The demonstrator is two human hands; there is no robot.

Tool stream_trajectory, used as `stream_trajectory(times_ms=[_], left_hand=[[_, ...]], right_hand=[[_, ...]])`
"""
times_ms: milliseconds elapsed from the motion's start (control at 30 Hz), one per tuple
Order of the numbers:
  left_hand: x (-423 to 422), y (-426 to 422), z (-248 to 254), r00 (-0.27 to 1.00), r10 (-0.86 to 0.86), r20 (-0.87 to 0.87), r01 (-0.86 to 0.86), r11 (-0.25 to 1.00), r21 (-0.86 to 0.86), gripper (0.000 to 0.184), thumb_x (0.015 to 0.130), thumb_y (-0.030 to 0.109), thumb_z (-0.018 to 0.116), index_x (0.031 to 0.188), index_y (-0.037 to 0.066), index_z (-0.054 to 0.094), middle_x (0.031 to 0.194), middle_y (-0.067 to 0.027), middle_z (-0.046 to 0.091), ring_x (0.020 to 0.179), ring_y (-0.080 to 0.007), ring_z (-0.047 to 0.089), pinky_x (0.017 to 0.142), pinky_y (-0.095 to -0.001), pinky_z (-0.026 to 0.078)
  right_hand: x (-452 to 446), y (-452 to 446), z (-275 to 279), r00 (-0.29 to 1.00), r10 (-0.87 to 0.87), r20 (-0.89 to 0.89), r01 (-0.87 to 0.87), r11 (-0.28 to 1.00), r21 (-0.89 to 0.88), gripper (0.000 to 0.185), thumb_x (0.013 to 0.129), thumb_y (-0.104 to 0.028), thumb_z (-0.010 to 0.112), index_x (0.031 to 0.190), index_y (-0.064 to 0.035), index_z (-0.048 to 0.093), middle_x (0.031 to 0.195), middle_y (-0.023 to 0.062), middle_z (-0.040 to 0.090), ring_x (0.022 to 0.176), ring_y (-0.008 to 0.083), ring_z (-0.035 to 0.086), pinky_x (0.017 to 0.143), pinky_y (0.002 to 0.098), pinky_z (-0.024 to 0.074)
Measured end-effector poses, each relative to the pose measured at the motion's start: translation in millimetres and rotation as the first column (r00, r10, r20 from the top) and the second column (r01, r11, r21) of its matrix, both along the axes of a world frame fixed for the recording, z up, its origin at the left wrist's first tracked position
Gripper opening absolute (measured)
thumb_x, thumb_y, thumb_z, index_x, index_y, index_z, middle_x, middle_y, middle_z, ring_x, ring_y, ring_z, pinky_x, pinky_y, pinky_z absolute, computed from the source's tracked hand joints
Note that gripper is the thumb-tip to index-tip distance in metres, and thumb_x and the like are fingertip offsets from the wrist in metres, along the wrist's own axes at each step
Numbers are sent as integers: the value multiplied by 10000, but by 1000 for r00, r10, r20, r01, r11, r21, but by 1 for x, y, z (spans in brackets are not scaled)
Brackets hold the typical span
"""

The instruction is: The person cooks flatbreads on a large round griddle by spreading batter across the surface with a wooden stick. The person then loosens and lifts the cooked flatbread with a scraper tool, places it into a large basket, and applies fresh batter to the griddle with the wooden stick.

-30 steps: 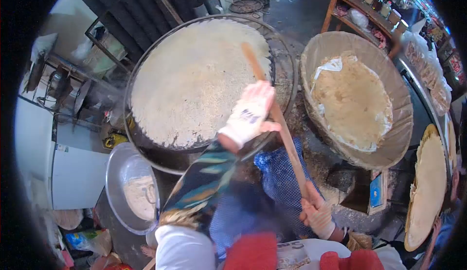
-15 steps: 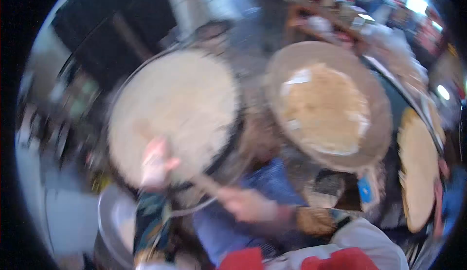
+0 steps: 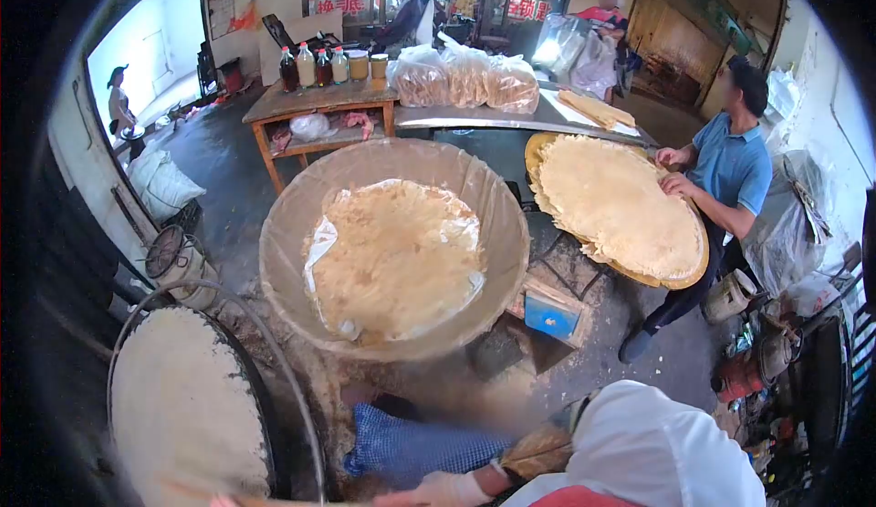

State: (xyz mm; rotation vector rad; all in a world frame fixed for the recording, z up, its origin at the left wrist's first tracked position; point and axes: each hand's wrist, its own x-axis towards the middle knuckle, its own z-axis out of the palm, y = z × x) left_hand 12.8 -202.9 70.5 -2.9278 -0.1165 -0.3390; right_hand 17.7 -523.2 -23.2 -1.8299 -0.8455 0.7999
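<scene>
At the bottom edge, my right hand is closed around a long wooden stick. Only a sliver of my left hand shows, against the same stick further left; most of its fingers are cut off by the frame. The stick's blurred far end lies over a round griddle at lower left. A pale, thin sheet of batter covers the griddle, ragged along its right edge. A thin metal hoop curves around and above it.
Ahead stands a wide, plastic-lined basin with a tan, crumbly-looking layer inside. A co-worker at right touches thin flat sheets on a round tray. Behind are a wooden table with bottles and several bagged stacks.
My view has swung right and up, so the griddle and both hands now sit lower in frame. The co-worker and back tables have come into clear view.
</scene>
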Motion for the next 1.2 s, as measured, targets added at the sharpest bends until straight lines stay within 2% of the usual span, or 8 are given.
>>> stream_trajectory(times_ms=[167,233,300,467,733,933,1000,1200], left_hand=[[158,-9,-7,888,-458,44,459,878,-135,1008,805,725,373,1391,-92,294,1426,-276,332,1354,-423,259,1139,-514,151],[195,-20,-2,803,-588,96,595,783,-181,906,802,604,504,1387,-65,330,1417,-259,358,1326,-415,315,1112,-485,238],[223,3,-35,833,-503,-228,471,863,-184,928,744,618,548,1357,-55,371,1376,-252,408,1301,-407,358,1100,-474,272],[203,102,-67,972,-235,-8,229,954,-194,877,660,562,653,1288,-18,459,1353,-197,452,1313,-346,367,1111,-423,273],[77,204,-60,968,202,-147,-222,966,-135,863,688,571,656,1297,-9,463,1376,-203,443,1323,-356,357,1111,-425,274],[-92,213,-77,992,109,62,-110,994,13,839,752,485,667,1327,-61,396,1317,-247,475,1243,-401,431,1064,-462,335],[-130,192,-85,965,254,-63,-262,946,-193,874,734,408,708,1353,-90,345,1388,-274,394,1288,-417,374,1099,-490,273],[-82,68,-41,970,225,-87,-236,960,-149,1010,732,619,555,1376,-108,280,1402,-300,335,1327,-439,294,1123,-518,169]], right_hand=[[15,-14,21,904,-311,-292,331,943,22,591,943,-246,547,1474,-279,288,845,-22,629,611,121,588,533,266,495],[25,1,21,589,-414,-694,610,791,46,605,944,-273,554,1481,-243,277,776,-56,596,547,86,538,472,240,464],[47,22,46,551,-417,-723,544,836,-68,600,938,-301,562,1472,-210,303,699,-40,554,490,62,479,413,213,405],[98,80,48,482,-170,-860,443,893,72,490,958,-179,518,1424,-149,373,584,-35,457,420,59,397,381,214,319],[97,165,45,633,39,-773,80,990,116,524,949,-218,530,1438,-136,362,559,-3,500,392,72,423,355,212,331],[27,197,-4,657,214,-722,-156,977,148,489,928,-272,551,1394,-184,434,694,29,605,474,98,522,405,261,417],[22,168,-5,934,357,-23,-343,910,233,493,917,-338,537,1380,-200,435,784,142,649,610,256,615,555,400,485],[6,50,-2,970,220,-104,-226,972,-56,579,944,-303,514,1472,-284,278,768,148,633,618,262,619,596,360,509]])
